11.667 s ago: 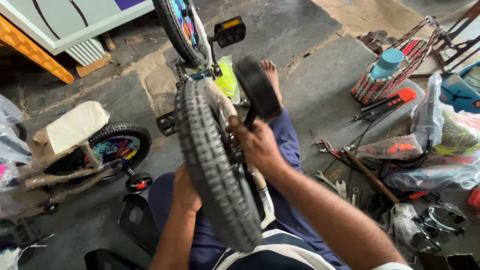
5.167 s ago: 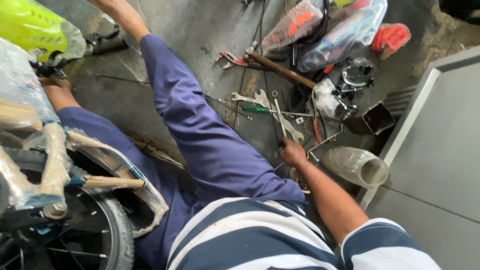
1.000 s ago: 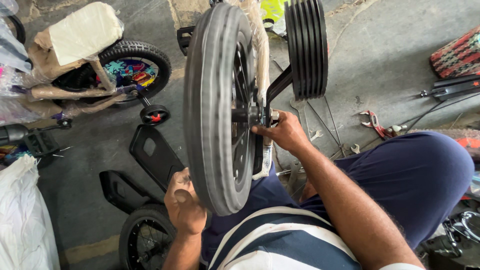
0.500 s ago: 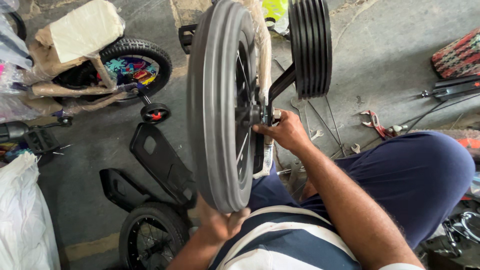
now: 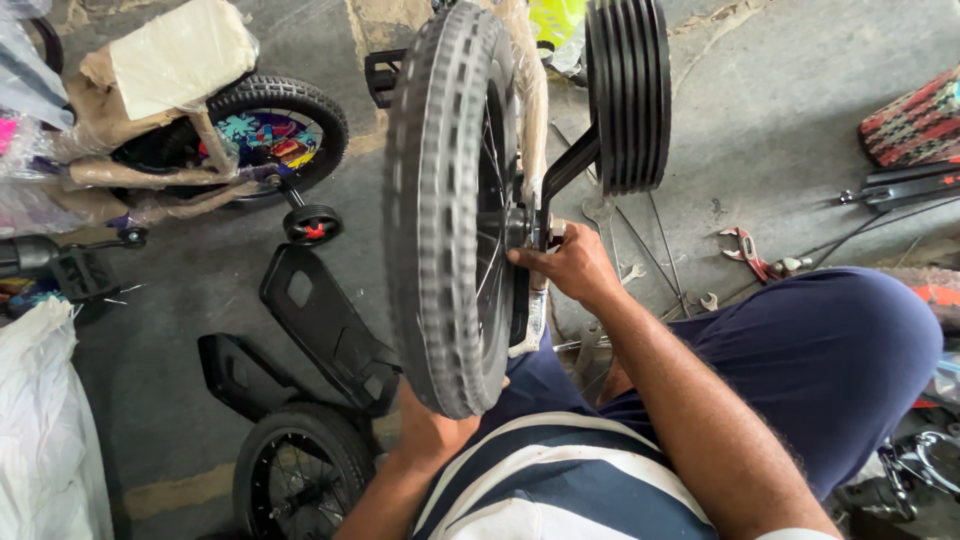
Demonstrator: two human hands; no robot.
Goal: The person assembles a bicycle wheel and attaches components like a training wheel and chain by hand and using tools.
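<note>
The right hand (image 5: pixel 562 262) has its fingers curled tight around the hub at the centre of the bicycle wheel (image 5: pixel 448 200), just where the black bracket of the training wheel (image 5: pixel 628 95) meets the axle. The left hand (image 5: pixel 432 425) sits under the bottom of the tyre; its fingers are hidden behind the rubber, so whether they grip it cannot be told. The wheel stands upright between the person's knees, tread toward the camera, with the ribbed training wheel just beside it on the right.

Below is a rough grey concrete floor (image 5: pixel 780 130), stained and cracked. Near the right knee lie red-handled pliers (image 5: pixel 750 255) and a spanner (image 5: pixel 600 215), with thin spokes scattered close by. To the left, black plastic chain guards (image 5: pixel 320 315) rest flat, a small spare wheel (image 5: pixel 300 475) beside them. Farther left stands a small bicycle (image 5: pixel 250 130) wrapped in paper and foam, and a white plastic bag (image 5: pixel 45 430) fills the lower corner.
</note>
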